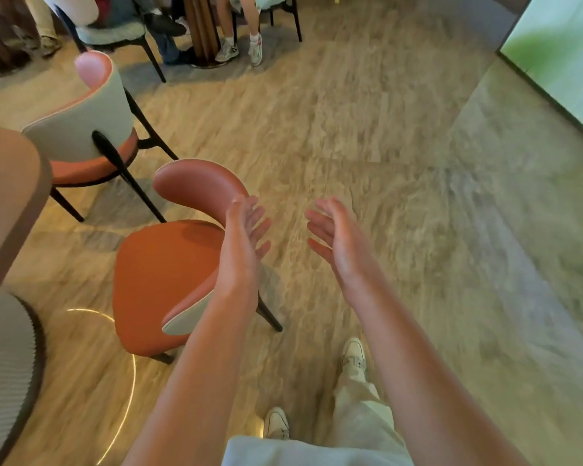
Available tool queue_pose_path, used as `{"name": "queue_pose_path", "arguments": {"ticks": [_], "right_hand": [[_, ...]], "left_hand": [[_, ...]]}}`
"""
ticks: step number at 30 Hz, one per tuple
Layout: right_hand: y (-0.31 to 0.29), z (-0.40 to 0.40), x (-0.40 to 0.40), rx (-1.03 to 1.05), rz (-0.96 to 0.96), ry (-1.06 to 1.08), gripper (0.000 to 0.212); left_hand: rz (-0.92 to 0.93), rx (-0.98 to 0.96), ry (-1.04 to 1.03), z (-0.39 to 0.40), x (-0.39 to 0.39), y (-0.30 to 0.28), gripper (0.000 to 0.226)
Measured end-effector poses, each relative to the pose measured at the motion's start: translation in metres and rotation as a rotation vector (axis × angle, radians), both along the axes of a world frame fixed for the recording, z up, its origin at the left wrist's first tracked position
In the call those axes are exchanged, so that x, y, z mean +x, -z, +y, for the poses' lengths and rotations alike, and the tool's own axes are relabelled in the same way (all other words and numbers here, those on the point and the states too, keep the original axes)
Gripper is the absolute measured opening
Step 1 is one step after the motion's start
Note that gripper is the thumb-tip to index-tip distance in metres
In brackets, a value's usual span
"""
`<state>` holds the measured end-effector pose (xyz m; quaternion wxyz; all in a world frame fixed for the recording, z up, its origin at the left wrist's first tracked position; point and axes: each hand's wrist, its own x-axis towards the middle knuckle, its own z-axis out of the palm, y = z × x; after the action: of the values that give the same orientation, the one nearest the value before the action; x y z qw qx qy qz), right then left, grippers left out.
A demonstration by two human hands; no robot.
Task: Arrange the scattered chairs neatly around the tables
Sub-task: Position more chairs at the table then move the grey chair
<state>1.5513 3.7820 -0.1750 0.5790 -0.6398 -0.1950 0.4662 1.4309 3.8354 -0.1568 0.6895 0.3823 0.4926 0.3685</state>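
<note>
Your left hand [246,227] and right hand [334,230] raised palms facing, fingers straight, holding nothing, orange chair [162,274] beside your left arm, table [4,196] at left

floor [367,129]: wood-grain, grey strip right | glass wall [559,62]: bright green, upper right

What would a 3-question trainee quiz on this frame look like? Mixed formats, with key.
1. True or false: the left hand grips the near chair.
2. Which colour is the near chair's seat? A) orange B) blue C) black
3. Fill in: the far chair stands beside the ___ at the left edge.

Key:
1. False. Both it and the right hand are open, fingers straight, holding nothing.
2. A
3. table
</note>
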Motion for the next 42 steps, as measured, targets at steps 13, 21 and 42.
{"name": "queue_pose_path", "arguments": {"ticks": [13,21,42], "right_hand": [[0.007,0.167,0.130,-0.013,-0.037,-0.396,0.059],[0.015,0.243,0.139,-0.056,0.034,-0.576,0.059],[0.028,0.450,0.079,-0.120,-0.044,-0.915,0.060]], "left_hand": [[0.052,0.008,-0.319,0.113,0.114,0.007,0.054],[0.072,0.004,-0.504,0.158,0.120,0.011,0.048],[-0.006,-0.007,-0.794,0.339,0.070,0.029,0.056]]}}
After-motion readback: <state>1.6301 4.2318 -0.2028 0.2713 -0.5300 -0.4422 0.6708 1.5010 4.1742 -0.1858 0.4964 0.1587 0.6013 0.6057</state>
